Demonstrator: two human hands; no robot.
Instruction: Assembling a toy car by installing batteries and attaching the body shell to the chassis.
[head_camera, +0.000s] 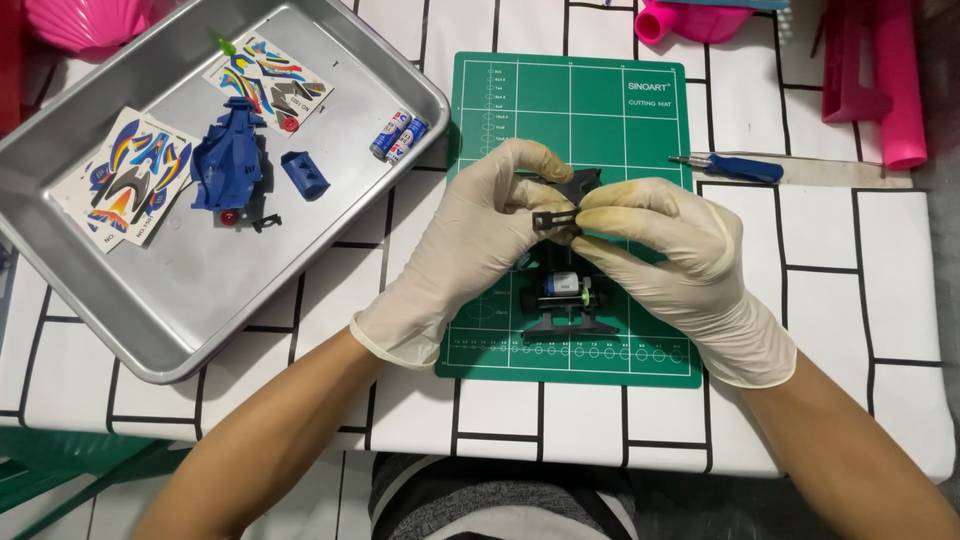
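Both gloved hands meet over the green cutting mat (640, 110), and the grip is shared: the left hand (470, 245) and the right hand (670, 250) each pinch narrowly on one end of a small black plastic part (556, 219), held level between thumb and forefinger tips. Just behind that grip, partly hidden by the fingers, a larger black piece (583, 183) shows above the knuckles. Directly below the grip, touching the mat, sits a black toy car chassis (565, 300) with a small motor (562, 284) visible in its middle and a wide rear bumper toward the person. To the right of the grip and a little farther away, a blue-handled screwdriver (728, 167) lies on the counter (850, 270), which is covered in a white cloth with black lines. Well to the left of the grip, a metal tray (190, 330) holds a blue car body (228, 160), a small blue part (305, 173), two sticker sheets (130, 175), and two batteries (399, 136) near its right rim. Pink plastic things (880, 80) stand at the far edge.
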